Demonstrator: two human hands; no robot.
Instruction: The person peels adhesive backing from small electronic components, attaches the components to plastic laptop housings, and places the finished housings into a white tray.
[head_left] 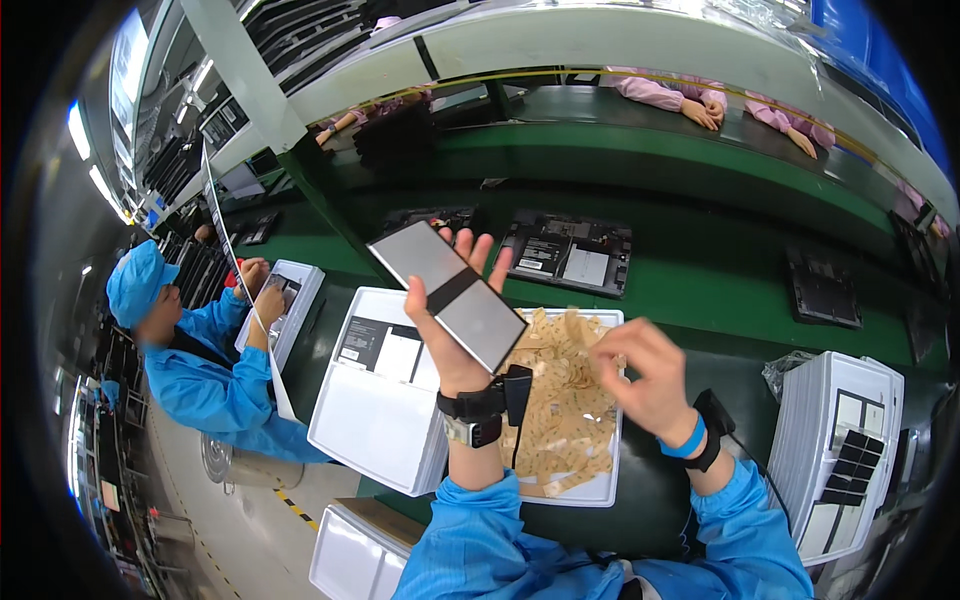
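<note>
My left hand, palm up with fingers bent round the edges, holds a flat silver battery pack with a black band across its middle. To its right, my right hand hovers above a heap of tan paper strips, fingers curled in a pinch and slightly blurred. Whether anything sits between those fingertips is too small to see. A white tray carries the strips. Dark straps circle both wrists, and a blue band is on the right one.
Left of the strips, stacked white trays hold battery packs. More stacked trays stand at the right. Open laptop bases lie on the green bench. A co-worker in blue works at the left; pink-sleeved people sit across.
</note>
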